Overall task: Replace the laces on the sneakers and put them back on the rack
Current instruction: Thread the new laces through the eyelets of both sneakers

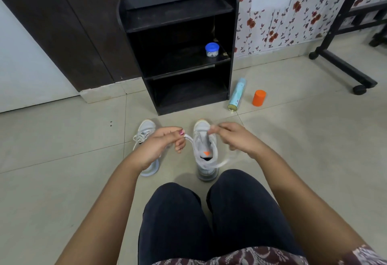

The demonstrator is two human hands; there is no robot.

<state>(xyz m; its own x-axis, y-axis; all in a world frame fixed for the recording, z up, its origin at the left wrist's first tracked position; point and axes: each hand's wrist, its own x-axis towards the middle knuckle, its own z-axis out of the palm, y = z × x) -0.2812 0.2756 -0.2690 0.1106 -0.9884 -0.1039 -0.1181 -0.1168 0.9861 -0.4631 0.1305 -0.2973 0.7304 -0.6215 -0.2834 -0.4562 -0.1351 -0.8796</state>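
Observation:
Two white sneakers stand on the tiled floor in front of my knees. The left sneaker (144, 130) is laced and partly hidden by my left hand (161, 145). The right sneaker (204, 151) shows a grey tongue with an orange tab and has no lacing across it. A white lace (189, 139) runs between my hands above the right sneaker; my left hand pinches one part of it, and my right hand (234, 139) pinches another, with a blurred loop hanging below it. The black shoe rack (232, 23) stands just beyond the sneakers.
A small jar with a blue lid (212, 49) sits on the rack's middle shelf. A spray can (236, 95) lies on the floor right of the rack, beside an orange cap (259, 97). A black wheeled stand (343, 69) is at the far right. My knees (209, 212) fill the foreground.

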